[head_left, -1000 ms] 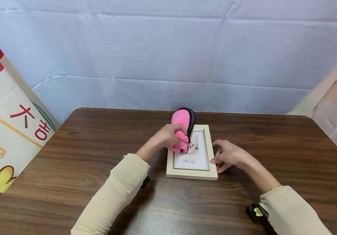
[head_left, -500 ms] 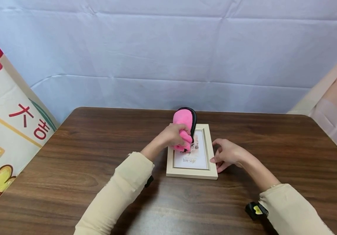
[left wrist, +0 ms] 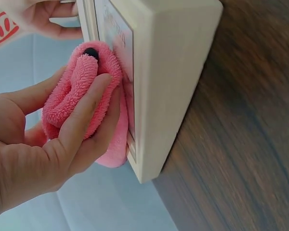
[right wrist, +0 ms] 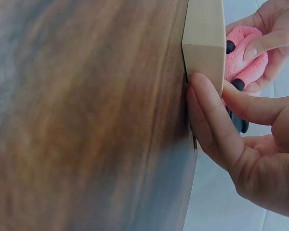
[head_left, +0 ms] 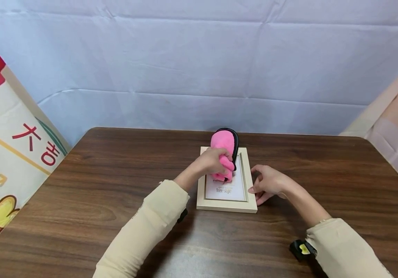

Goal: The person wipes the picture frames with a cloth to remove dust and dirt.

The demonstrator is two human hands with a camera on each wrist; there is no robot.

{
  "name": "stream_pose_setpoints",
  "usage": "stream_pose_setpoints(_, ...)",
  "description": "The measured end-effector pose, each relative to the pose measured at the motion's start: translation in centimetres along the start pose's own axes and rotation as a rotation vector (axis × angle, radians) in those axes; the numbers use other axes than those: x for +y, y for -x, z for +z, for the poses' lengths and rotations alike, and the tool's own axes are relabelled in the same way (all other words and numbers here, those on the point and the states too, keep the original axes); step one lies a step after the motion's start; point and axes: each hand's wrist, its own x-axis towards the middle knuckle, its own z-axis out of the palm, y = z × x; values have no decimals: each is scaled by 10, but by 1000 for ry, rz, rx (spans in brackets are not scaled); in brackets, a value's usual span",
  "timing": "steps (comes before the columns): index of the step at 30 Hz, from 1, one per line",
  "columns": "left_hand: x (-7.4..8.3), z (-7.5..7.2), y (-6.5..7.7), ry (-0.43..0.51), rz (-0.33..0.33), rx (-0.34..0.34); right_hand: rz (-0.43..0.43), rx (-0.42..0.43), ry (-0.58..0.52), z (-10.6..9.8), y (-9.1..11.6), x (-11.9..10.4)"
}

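A cream picture frame point(head_left: 226, 205) lies face up on the table, its print reading "free style". My left hand point(head_left: 216, 160) grips a bunched pink fluffy cloth point(head_left: 222, 139) with black edging, over the upper part of the print. Seen from the left wrist, thumb and fingers curl round the folded cloth point(left wrist: 79, 86), which rests against the frame's face. My right hand point(head_left: 271, 181) pinches the frame's right edge, thumb on top. The right wrist view has its fingers point(right wrist: 214, 113) along the side of the frame point(right wrist: 202, 62). The cloth covers part of the print.
The brown wooden table point(head_left: 80, 193) has rounded far corners. Behind it hangs a pale, creased cloth backdrop point(head_left: 167, 69). Printed banners point(head_left: 11, 127) with red characters stand at left and right. A black strap point(head_left: 303, 250) sits on the right wrist.
My left hand has slid to the right with the pink cloth across the frame, a little at each frame. The picture frame and my right hand have stayed in place.
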Motion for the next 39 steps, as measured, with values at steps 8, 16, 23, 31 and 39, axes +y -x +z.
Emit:
stream_pose_setpoints(8, 9, 7, -1, 33, -22, -11, 2, 2, 15, 0, 1, -1)
stream_pose_setpoints(16, 11, 7, 0, -15, -16, -6, -5, 5, 7, 1, 1, -1)
stream_pose_setpoints(23, 5, 3, 3, 95, -33, -24, -9, 5, 9, 2, 1, -1)
stream_pose_setpoints(31, -5, -3, 6, 208, -55, -46, -16, -2, 3, 3, 2, -2)
stream_pose_setpoints(39, -17, -16, 9, 260, -98, -27, -18, -3, 11, 1, 2, -1)
